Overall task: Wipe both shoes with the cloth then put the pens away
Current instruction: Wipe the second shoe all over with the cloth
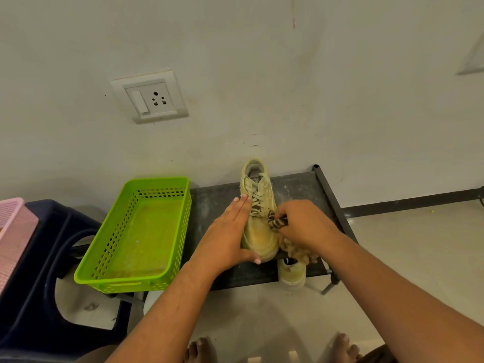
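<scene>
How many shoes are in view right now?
2. One shoe lies on the rack top, the left hand steadying it and the right hand holding the cloth against it. The second shoe pokes out under the rack's front edge, mostly hidden.

Two pale shoes in play, the first shoe (258,218) up on the one table (296,187), the second shoe (291,275) down by its front edge, and a single cloth (276,223). Two baskets, one green basket (131,280) and one pink basket (13,231) at the left edge, plus one dark blue stool (34,297) and one wall socket (150,96). That's two hands, left hand (225,237) and right hand (303,224), and two bare feet, left foot (200,349) and right foot (345,347).
</scene>
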